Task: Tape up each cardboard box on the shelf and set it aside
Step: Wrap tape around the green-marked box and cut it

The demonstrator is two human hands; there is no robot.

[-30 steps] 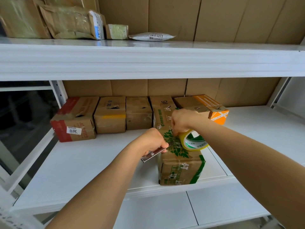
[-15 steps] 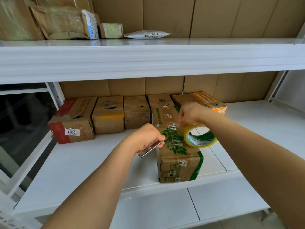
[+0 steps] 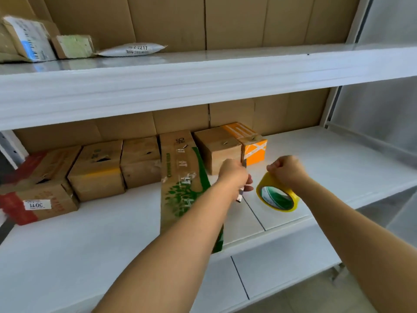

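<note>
While my right hand (image 3: 287,171) grips the yellow tape roll (image 3: 278,195) and my left hand (image 3: 234,175) clasps a small metal cutter (image 3: 241,195), the long green-printed cardboard box (image 3: 180,177) at frame centre looks taped; five boxes wait.

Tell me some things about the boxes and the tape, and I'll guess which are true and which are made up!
1. The right hand holds a yellow tape roll. True.
2. The tape roll sits on the top shelf. False: it is over the middle shelf, right of the green-print box.
3. The left hand holds a small metal cutter. True.
4. The orange box is at the far left of the row. False: it is at the right end; the red box is at the left.
5. A white pouch lies on the top shelf. True.
</note>
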